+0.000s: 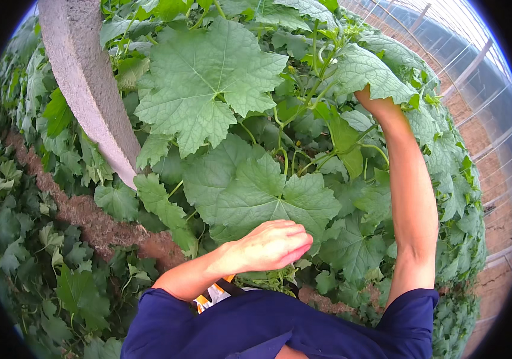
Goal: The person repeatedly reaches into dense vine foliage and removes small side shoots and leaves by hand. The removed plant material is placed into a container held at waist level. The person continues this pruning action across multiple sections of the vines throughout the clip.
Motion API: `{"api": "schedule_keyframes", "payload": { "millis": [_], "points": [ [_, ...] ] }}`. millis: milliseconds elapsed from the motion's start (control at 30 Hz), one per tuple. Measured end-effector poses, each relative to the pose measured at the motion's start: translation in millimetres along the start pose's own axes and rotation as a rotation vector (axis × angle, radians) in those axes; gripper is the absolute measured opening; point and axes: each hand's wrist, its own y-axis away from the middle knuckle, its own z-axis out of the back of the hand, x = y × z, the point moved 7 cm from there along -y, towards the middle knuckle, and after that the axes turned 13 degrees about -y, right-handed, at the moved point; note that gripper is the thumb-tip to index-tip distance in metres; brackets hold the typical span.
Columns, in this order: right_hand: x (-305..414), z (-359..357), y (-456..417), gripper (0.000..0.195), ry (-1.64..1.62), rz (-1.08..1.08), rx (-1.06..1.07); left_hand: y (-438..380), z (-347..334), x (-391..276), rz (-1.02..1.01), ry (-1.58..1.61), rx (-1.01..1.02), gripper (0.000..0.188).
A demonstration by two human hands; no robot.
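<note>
My left hand (278,244) hovers in front of my chest with its fingers curled, just below a broad lobed green leaf (278,206); whether something is inside the fingers is hidden. My right arm reaches up and forward into the vines, and a large leaf (368,72) covers the right hand, so only the wrist and forearm show. Near that wrist rise green vine stems (316,87) with tendrils and young shoots. Another big leaf (213,87) spreads at the upper middle. Below my left hand, a white and orange bag (215,291) holding cut greenery (267,280) hangs against my body.
A concrete post (92,85) slants through the foliage at the upper left. Brown soil (90,220) shows between the plant rows. On the right stand the greenhouse's poles (473,65) and its film wall, beside a strip of bare ground (485,157).
</note>
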Motion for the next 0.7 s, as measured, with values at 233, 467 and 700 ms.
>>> {"api": "schedule_keyframes", "payload": {
  "millis": [233,467,700],
  "points": [
    [-13,-37,-21,0.039,-1.563,-0.331,0.303,12,4,25,0.105,-0.164,-0.172,0.019],
    [-3,-30,-33,0.027,-1.081,-0.513,0.294,30,-18,29,0.16,-0.124,-0.096,0.015],
    [11,-15,-36,0.027,-0.73,-0.392,0.354,31,-26,28,0.142,-0.123,-0.041,0.015]
  ]
}}
